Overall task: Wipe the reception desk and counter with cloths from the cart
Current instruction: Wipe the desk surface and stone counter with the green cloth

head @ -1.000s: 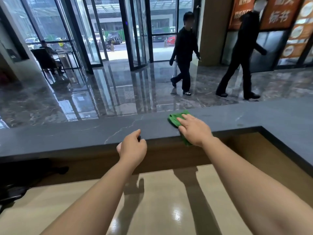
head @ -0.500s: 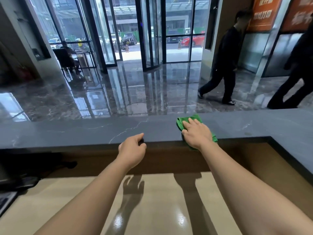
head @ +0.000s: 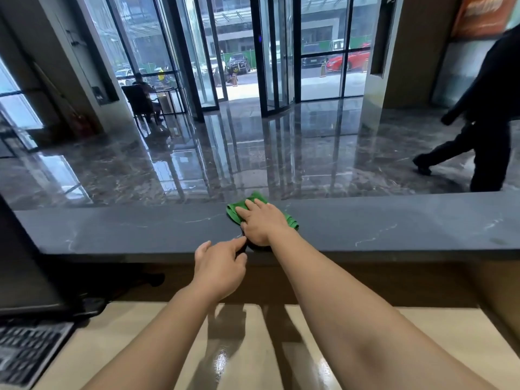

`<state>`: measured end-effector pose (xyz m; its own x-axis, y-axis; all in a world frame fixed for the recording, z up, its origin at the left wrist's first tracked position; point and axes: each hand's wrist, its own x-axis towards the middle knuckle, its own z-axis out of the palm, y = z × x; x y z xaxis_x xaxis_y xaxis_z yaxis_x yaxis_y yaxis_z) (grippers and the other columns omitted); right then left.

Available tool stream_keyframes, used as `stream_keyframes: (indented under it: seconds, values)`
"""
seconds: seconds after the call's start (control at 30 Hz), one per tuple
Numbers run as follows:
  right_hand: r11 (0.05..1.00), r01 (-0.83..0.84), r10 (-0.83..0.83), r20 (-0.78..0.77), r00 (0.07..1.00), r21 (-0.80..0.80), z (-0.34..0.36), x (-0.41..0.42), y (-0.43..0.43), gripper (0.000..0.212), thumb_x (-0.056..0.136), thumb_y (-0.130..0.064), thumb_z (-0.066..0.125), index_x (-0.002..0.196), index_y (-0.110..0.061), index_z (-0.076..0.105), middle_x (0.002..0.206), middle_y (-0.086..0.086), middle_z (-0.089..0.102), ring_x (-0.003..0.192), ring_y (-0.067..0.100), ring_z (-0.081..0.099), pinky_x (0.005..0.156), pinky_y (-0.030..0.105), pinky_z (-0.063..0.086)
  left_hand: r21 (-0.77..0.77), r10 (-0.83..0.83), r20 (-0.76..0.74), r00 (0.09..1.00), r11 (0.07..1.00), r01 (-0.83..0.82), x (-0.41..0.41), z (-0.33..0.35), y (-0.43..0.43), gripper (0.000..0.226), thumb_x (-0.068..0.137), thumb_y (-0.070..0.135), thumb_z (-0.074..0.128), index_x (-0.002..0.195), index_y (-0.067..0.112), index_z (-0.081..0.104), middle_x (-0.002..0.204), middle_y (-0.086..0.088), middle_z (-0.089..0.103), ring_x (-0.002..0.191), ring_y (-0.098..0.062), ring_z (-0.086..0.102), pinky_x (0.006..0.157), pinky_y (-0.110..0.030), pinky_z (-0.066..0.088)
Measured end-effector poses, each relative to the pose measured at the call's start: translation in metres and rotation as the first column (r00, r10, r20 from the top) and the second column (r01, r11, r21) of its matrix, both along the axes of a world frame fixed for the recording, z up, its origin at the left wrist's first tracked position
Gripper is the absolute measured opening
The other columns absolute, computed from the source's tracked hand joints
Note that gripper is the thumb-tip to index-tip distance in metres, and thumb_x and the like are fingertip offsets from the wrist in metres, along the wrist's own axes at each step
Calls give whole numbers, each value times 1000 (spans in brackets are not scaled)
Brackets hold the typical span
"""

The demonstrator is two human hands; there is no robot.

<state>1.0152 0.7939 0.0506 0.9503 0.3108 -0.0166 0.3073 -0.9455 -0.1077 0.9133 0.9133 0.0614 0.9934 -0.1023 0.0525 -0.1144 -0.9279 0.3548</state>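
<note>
At the lower left of the frame you have a black keyboard [head: 25, 353] on the pale, glossy desk [head: 450, 347], with a dark screen [head: 19, 263] standing above it at the left edge. In the upper left, far across the lobby, a person sits in a dark chair [head: 142, 99] by the glass wall. The dark grey stone counter [head: 112, 232] runs across the middle of the frame from left to right, raised above the desk, with thin pale veins in its top. Beyond it the polished marble floor [head: 281, 159] mirrors the tall glass doors [head: 281, 52] at upper centre. Your left hand [head: 221, 266] sits at the near edge of the counter just left of centre; its fingers are loosely stretched and hold nothing, and the forefinger lies on the stone close to your right wrist. Your right hand [head: 261, 223] lies flat on the counter top at centre, fingers straight and close together, pressing down on the green cloth [head: 235, 212]. The cloth is bunched under your palm, and its edges stick out to the left and right of the hand. Both forearms throw shadows on the desk below. Through the glass right of centre a red car [head: 349, 59] is parked outside. At the right edge a person in dark clothes [head: 484, 114] strides across the floor below an orange sign [head: 478, 15].
</note>
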Motion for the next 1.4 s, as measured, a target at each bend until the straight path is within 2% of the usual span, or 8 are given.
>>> stream_keyframes:
  seconds: [0.27, 0.4, 0.5, 0.9, 1.03, 1.17, 1.23, 1.4]
  values:
    - [998, 62, -62, -5, 998, 8, -1, 10, -26, 55, 103, -26, 30, 156, -25, 15, 164, 4, 9, 151, 23, 5, 120, 43, 14, 111, -13, -8, 1000, 994, 14, -5, 11, -14, 36, 100, 41, 39, 131, 29, 54, 121, 8, 65, 118, -12, 55, 117, -40, 8]
    - [984, 179, -178, -9, 984, 22, 3, 1, -84, 53, 104, -27, 28, 156, -24, 16, 163, 5, 10, 150, 24, 6, 120, 43, 13, 129, -10, -6, 1000, 992, 11, -14, 9, -27, 39, 100, 40, 40, 135, 27, 50, 139, 7, 54, 139, -8, 35, 118, -43, 2]
    - [959, 282, -282, -17, 959, 25, 4, -12, -143, 53, 104, -26, 27, 156, -24, 17, 163, 5, 10, 150, 24, 8, 120, 41, 16, 101, -41, -6, 999, 994, 42, -20, 6, -46, 44, 100, 40, 40, 143, 27, 43, 149, 8, 42, 143, -5, 25, 119, -44, -1]
    - [768, 640, -639, -30, 768, 24, 6, -87, -342, 52, 105, -29, 27, 156, -24, 16, 164, 5, 7, 151, 23, 5, 121, 41, 14, 94, -345, -30, 938, 934, 346, -48, 11, -177, 45, 102, 35, 37, 146, 26, 37, 150, 6, 41, 139, -10, 35, 119, -42, 2]
    - [699, 714, -714, -28, 700, 25, 8, -98, -367, 54, 104, -25, 30, 156, -22, 17, 163, 6, 9, 150, 25, 8, 121, 42, 15, 200, -359, -58, 932, 910, 363, -48, 14, -189, 42, 102, 33, 37, 143, 25, 41, 148, 4, 44, 136, -12, 39, 117, -42, 5]
    - [659, 752, -752, -13, 659, 33, 10, -99, -351, 58, 99, -20, 34, 155, -19, 18, 163, 8, 11, 150, 28, 9, 120, 44, 15, 272, -385, -101, 917, 876, 398, -45, 10, -186, 48, 102, 32, 36, 150, 29, 30, 157, 8, 26, 144, -9, 24, 118, -43, 1]
    - [684, 729, -729, 7, 684, 35, 10, -101, -331, 59, 98, -20, 34, 155, -19, 19, 163, 8, 12, 149, 28, 11, 120, 44, 15, 282, -390, -104, 915, 871, 403, -46, 9, -186, 50, 103, 31, 37, 151, 28, 27, 159, 9, 23, 146, -9, 19, 118, -44, -1]
    - [847, 529, -532, 68, 844, 60, 6, -110, -264, 55, 98, -20, 35, 153, -21, 24, 163, 6, 13, 149, 26, 11, 121, 44, 14, 297, -358, -110, 927, 879, 374, -46, 10, -190, 50, 102, 31, 38, 151, 29, 28, 158, 8, 23, 146, -10, 20, 118, -44, -4]
